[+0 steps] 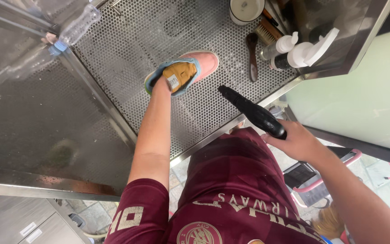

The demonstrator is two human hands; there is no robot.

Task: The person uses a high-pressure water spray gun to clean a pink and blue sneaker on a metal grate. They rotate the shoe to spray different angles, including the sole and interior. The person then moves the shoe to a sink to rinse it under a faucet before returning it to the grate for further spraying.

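Note:
A pink shoe point(204, 61) with a blue collar and a tan tongue lies on the perforated steel bench point(150, 31). My left hand point(160, 84) is pushed into the shoe's opening and holds it up off the perforated surface. My right hand point(295, 141) grips a black spray gun point(251, 111) by its handle. The gun's nozzle points toward the shoe, a short gap away from its sole side.
At the bench's back right stand two white spray bottles point(294, 49), a dark-handled brush point(252, 54), a wooden scrub brush point(267, 31) and a white cup point(245, 10). A clear plastic bottle point(75, 27) lies at the top left. A steel side wall point(32, 117) rises on the left.

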